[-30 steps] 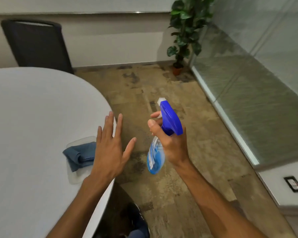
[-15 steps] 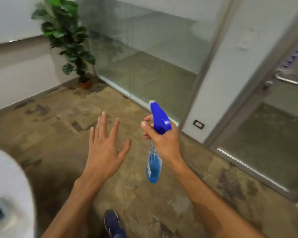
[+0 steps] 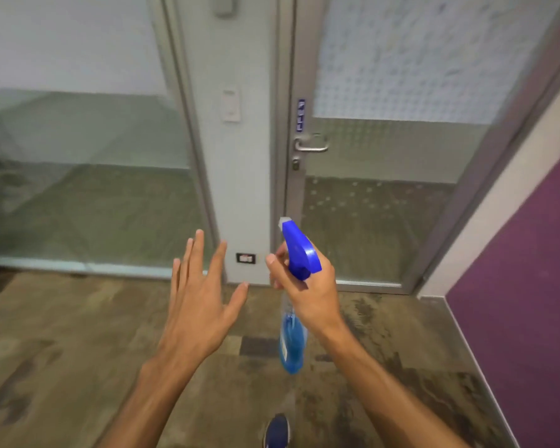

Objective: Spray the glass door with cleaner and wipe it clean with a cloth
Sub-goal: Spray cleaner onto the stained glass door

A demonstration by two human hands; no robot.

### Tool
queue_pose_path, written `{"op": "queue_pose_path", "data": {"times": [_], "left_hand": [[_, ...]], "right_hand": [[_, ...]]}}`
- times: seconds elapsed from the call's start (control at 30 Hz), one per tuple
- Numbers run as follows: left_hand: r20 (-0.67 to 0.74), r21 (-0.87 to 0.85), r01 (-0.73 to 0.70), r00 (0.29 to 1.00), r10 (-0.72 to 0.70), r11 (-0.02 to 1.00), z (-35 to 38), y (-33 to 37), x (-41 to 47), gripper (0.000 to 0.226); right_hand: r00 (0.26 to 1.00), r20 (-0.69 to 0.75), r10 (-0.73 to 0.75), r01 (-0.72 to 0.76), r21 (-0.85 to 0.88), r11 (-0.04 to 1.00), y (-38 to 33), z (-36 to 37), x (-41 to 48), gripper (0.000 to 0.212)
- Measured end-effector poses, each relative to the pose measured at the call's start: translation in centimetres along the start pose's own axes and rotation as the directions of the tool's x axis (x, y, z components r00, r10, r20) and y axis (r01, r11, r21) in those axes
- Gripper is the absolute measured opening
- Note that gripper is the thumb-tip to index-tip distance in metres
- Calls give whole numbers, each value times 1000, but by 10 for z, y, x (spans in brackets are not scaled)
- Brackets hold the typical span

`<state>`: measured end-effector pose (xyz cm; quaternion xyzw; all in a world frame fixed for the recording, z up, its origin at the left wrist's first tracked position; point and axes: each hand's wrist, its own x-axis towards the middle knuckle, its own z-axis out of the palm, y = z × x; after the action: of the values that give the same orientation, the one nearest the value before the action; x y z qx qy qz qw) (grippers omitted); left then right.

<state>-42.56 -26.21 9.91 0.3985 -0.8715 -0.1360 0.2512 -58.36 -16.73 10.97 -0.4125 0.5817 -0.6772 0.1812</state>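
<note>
Gripping the spray bottle point(image 3: 293, 337) upright, the right hand point(image 3: 307, 292) faces the glass door point(image 3: 385, 195); the left hand point(image 3: 201, 305) hangs open and empty beside it.

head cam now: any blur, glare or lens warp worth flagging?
Head view: mild motion blur, so the sign by the door handle is unreadable; wide-angle warp bows the door frame; soft reflections on the glass, no hard glare; the left hand, right hand and spray bottle stay fairly sharp.
</note>
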Motion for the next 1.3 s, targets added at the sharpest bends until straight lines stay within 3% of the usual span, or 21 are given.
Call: {"op": "queue_pose_path", "data": {"times": [0.27,0.5,0.93,1.3], "left_hand": [[99,-101,-180,977,190,978,72,73,109,81],[142,-148,-300,936,321,942,116,130,206,80],[20,-163,-483,870,493,860,161,224,361,83],[-259,-56,-528,827,498,847,178,331,518,96]], "right_hand": [[978,-210,12,-36,-112,993,30,-93,70,19],[937,-349,5,-47,-112,993,39,-157,148,16],[893,-438,-101,28,-170,985,33,-252,281,16],[906,-356,-231,147,-249,957,19,-340,443,21]]}}
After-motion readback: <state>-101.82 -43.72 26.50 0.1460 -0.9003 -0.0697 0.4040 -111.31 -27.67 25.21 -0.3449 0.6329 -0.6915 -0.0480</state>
